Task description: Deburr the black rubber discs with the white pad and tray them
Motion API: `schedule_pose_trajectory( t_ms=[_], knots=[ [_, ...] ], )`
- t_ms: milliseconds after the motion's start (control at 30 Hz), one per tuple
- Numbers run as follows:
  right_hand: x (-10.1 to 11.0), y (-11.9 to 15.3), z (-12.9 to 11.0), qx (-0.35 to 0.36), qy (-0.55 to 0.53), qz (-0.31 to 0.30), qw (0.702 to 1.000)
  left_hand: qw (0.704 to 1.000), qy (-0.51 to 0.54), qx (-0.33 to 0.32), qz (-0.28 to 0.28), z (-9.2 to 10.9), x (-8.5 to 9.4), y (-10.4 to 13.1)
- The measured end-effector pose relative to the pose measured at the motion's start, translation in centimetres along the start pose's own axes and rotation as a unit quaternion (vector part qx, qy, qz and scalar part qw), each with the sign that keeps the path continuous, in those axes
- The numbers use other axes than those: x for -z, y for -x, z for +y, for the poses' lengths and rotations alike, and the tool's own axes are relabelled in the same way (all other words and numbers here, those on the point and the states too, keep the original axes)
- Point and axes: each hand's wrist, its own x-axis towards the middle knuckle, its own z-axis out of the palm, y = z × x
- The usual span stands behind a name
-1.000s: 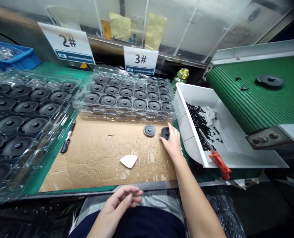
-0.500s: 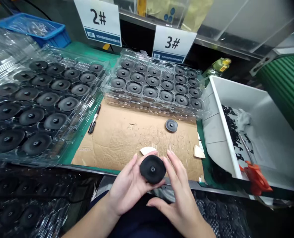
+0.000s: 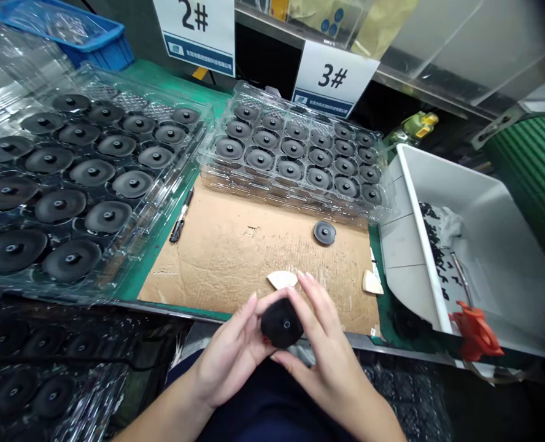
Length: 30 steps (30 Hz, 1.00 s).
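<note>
A round black disc (image 3: 282,323) with a small hub at its centre is between my two hands, just over the table's front edge. My left hand (image 3: 235,350) cups it from the left and beneath, fingers curled round its rim. From the right, my right hand (image 3: 321,344) has its fingers and thumb at the disc's edge. Another disc (image 3: 324,232) lies on the cardboard sheet (image 3: 221,258). Just beyond my hands is a white wedge-shaped piece (image 3: 282,280), and a second pale piece (image 3: 372,282) lies at the cardboard's right edge.
Clear trays of black discs stand at the left (image 3: 111,236) and back centre (image 3: 300,199). A black pen (image 3: 181,216) lies beside the cardboard. On the right is a white bin (image 3: 479,190) with small black parts and orange-handled cutters (image 3: 476,330). A blue basket (image 3: 109,52) sits back left.
The disc has tilted, and my right hand has closed in on it, its thumb now near the disc's lower edge. The camera view has shifted slightly.
</note>
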Motion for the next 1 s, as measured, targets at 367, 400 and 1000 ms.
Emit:
schedule_pose_trajectory(
  t_ms=[367,400,1000],
  knots=[
    [-4.3,0.7,1.2,-0.174,-0.406,0.036,0.896,0.802,-0.563,-0.189,0.06,-1.5,3.5,2.7],
    [-4.7,0.9,1.0,-0.172,-0.452,0.017,0.875,0.758,-0.62,-0.201,0.036,-1.5,3.7,2.9],
    [-7.1,-2.8,6.2,-0.07,-0.072,0.142,0.985,0.976,-0.12,-0.1,0.154,0.5,2.5,3.7]
  ],
)
